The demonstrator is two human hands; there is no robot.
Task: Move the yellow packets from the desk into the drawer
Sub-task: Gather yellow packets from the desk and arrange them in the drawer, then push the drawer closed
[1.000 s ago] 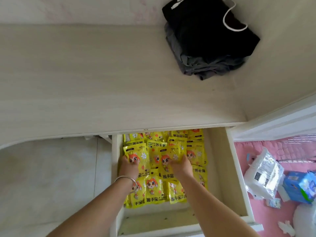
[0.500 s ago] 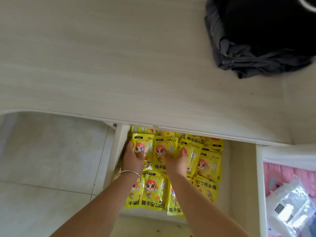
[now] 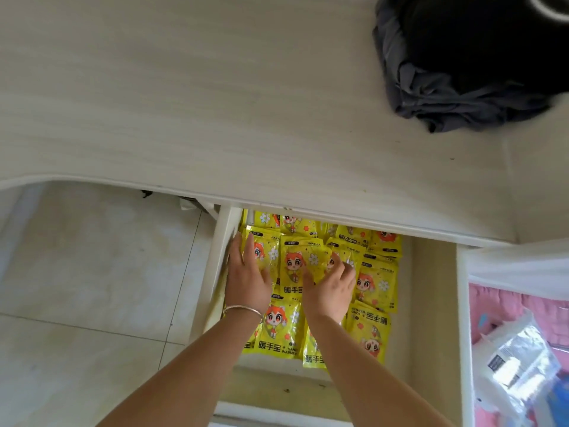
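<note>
Since half a second ago, the right hand has been lifted a little and shifted to the right, and its fingers are now spread and bent instead of pressed flat; the left hand has been kept in its place. The left hand is laid flat, fingers apart, on the yellow packets near the left wall of the open drawer. A thin bracelet is worn on the left wrist. The right hand is held open over the middle packets; whether the fingertips touch them cannot be told. Nothing is gripped by either hand. The packets are laid in overlapping rows in the drawer, mostly in its left and middle part, and a bare strip is left along the right side. On the pale wooden desk only a pile of dark folded clothes is seen, at the far right.
</note>
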